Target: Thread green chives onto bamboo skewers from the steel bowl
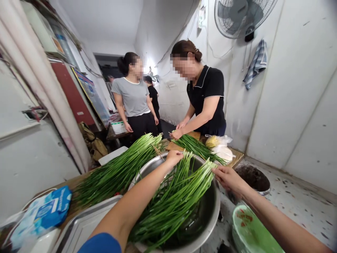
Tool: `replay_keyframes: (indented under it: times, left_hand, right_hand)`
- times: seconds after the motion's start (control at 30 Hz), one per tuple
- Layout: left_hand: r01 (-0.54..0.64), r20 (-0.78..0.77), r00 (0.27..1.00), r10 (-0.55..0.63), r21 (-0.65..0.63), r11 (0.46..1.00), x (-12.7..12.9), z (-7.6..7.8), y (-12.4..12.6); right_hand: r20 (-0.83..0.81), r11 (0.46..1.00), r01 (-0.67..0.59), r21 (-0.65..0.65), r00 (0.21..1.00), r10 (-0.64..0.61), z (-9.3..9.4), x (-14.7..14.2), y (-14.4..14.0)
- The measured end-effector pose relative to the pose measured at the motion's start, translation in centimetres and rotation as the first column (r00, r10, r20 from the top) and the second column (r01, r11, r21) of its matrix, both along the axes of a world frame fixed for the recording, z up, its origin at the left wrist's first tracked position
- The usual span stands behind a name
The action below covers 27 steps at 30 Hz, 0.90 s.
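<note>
Head view shows me the left hand (174, 158) and right hand (226, 176), fingers closed in a pinch, each holding pale ends of green stalks (176, 202) lying over the metal basin (216, 214), so I'd keep grips light and ends level.

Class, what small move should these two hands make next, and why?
Perhaps the left hand should ease the pale stalk ends it pinches toward the bunch at the right hand, since the two sets of ends sit apart while the green leaves lie together over the metal basin.
</note>
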<state>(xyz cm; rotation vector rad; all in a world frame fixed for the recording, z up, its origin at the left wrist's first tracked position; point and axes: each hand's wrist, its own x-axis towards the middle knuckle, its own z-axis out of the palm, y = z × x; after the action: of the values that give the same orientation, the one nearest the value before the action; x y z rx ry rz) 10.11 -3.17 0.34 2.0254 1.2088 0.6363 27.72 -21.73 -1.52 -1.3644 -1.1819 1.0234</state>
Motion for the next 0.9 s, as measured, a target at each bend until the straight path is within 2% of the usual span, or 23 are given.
replay_keyframes:
  times: [0.1, 0.17, 0.23, 0.3, 0.37, 0.57, 0.73, 0.8, 0.9]
  left_hand:
    - [0.122, 0.240, 0.967, -0.086, -0.138, 0.983, -0.2, 0.8, -1.7]
    - [0.265, 0.483, 0.869, -0.110, -0.266, 0.927, -0.2, 1.4, -2.8]
    - [0.384, 0.641, 0.764, -0.066, -0.370, 0.846, 0.1, 2.0, -3.6]
    - [0.425, 0.664, 0.747, -0.031, -0.442, 0.790, 0.3, 2.4, -4.1]
    - [0.440, 0.657, 0.753, -0.019, -0.482, 0.758, 0.5, 2.8, -4.4]
    - [0.490, 0.673, 0.739, -0.026, -0.511, 0.706, 0.8, 3.0, -5.0]
    - [0.454, 0.681, 0.726, 0.090, -0.574, 0.681, 1.2, 3.5, -5.9]
    - [0.433, 0.658, 0.741, 0.136, -0.622, 0.652, 1.1, 3.8, -6.9]
    - [0.374, 0.559, 0.814, 0.157, -0.712, 0.593, 0.3, 4.5, -9.4]
  right_hand:
    - [0.114, 0.996, 0.034, 0.080, 0.993, -0.043, 0.8, -0.3, 1.6]
    - [0.152, 0.990, 0.042, 0.137, 0.986, -0.063, 1.2, -0.5, 2.4]
    - [0.191, 0.982, 0.050, 0.182, 0.978, -0.085, 1.3, -0.6, 2.8]
    - [0.217, 0.976, 0.060, 0.210, 0.970, -0.106, 1.3, -0.7, 2.8]
    - [0.232, 0.973, 0.066, 0.223, 0.965, -0.119, 1.3, -0.8, 2.7]
    - [0.261, 0.973, 0.059, 0.223, 0.958, -0.118, 1.6, -0.5, 2.1]
    - [0.268, 0.974, 0.046, 0.224, 0.957, -0.107, 1.9, -0.6, 1.5]
    - [0.274, 0.975, 0.051, 0.219, 0.955, -0.111, 2.1, -0.6, 0.6]
    - [0.263, 0.978, 0.031, 0.205, 0.961, -0.086, 2.5, -0.7, -2.0]
